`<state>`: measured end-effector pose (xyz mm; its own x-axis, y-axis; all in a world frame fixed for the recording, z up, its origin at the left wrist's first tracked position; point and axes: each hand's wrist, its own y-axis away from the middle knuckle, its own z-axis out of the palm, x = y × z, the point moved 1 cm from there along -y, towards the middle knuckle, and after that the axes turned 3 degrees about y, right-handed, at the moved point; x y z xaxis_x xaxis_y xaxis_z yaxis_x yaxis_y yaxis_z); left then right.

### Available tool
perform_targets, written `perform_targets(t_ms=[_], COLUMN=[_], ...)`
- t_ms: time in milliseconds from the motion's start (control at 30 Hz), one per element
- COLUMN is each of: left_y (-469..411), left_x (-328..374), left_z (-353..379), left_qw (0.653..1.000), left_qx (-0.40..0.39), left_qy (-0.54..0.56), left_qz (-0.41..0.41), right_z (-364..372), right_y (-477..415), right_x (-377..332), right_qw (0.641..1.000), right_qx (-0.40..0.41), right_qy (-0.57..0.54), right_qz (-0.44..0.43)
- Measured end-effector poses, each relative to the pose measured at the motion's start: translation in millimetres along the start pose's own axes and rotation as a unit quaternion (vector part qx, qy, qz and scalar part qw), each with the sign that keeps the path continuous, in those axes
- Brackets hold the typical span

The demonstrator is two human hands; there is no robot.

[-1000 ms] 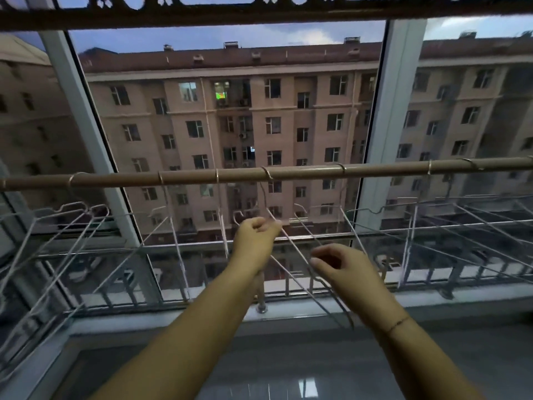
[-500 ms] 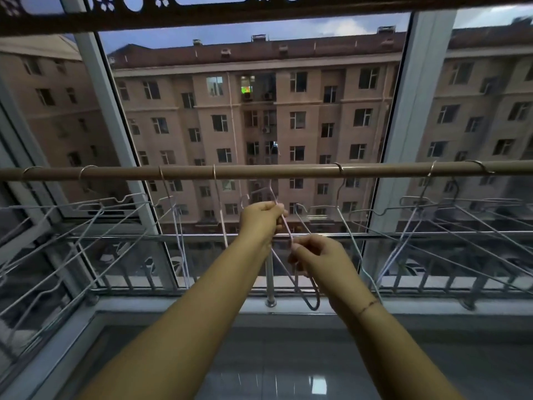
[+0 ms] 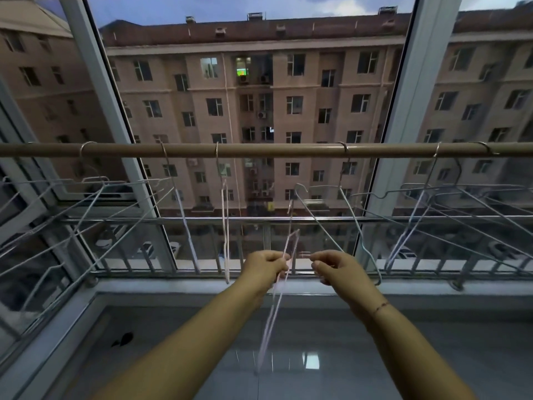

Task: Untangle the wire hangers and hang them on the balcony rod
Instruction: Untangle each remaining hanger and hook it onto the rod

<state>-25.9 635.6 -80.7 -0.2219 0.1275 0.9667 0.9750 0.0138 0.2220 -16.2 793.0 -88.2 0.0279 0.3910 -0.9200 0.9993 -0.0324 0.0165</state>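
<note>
Thin white-coated wire hangers [image 3: 317, 223], a matt tan rod [image 3: 274, 150], glossy grey floor tiles [image 3: 317, 356].

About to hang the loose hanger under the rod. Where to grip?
Probably grip the loose hanger at its neck, under the hook, from below right: that hook stands free beneath the rod, and one arm slopes down toward the right hand, pinching a wire end. The left hand grips a pale hanger.

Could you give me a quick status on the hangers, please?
Left hand grips loose hanger, right hand pinches its wire. Below rod, not hooked. White hanger close on right.
</note>
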Motion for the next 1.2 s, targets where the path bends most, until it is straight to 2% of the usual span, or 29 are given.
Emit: perform_targets(t_ms=[133, 333, 500, 600, 700, 767, 800, 867, 933, 1100, 1200], left_y=[5.0, 10.8, 10.0, 3.6, 5.8, 10.5, 14.9, 24.4, 31.0, 37.5, 40.5], left_x=[-17.2, -26.6, -26.9, -32.1, -30.8, -28.4, -24.5, -15.5, -6.3, 29.4, 53.6], left_z=[-7.9, -22.5, -25.0, -22.3, -17.2, -13.0, -8.7, 2.5, 15.0, 27.0, 22.1], left_qw=[0.999, 0.987, 0.977, 0.968, 0.958, 0.961, 0.974, 0.995, 0.997, 0.993, 0.986], left_qx=[0.005, 0.01, 0.039, 0.066, 0.142, 0.162, 0.139, 0.033, -0.042, -0.051, -0.07], left_qy=[-0.052, -0.154, -0.196, -0.226, -0.235, -0.202, -0.155, -0.061, -0.024, 0.059, 0.098], left_qz=[0.01, 0.048, 0.074, 0.089, 0.084, 0.093, 0.092, 0.067, 0.06, 0.091, 0.115], right_z=[11.3, 20.9, 15.8, 5.5, -2.2, -4.0, -4.2, -3.5, -3.5, -11.4, -18.2], right_y=[-4.0, -6.9, -1.4, 7.3, 21.1, 30.5, 34.7, 41.5, 47.2, 54.8, 56.3], right_x=[11.5, 22.7, 23.5, 19.5, 15.2, 12.5, 10.0, 2.6, -8.3, -40.4, -54.3], right_qw=[0.995, 0.966, 0.963, 0.972, 0.986, 0.995, 0.997, 0.998, 0.998, 0.992, 0.987], right_qx=[0.006, 0.025, 0.003, -0.032, -0.049, -0.053, -0.054, -0.049, -0.042, -0.02, -0.038], right_qy=[0.09, 0.236, 0.26, 0.227, 0.159, 0.087, 0.043, -0.013, -0.035, -0.121, -0.153], right_qz=[-0.043, -0.101, -0.069, -0.046, -0.018, 0.014, 0.026, 0.03, 0.015, -0.018, -0.027])
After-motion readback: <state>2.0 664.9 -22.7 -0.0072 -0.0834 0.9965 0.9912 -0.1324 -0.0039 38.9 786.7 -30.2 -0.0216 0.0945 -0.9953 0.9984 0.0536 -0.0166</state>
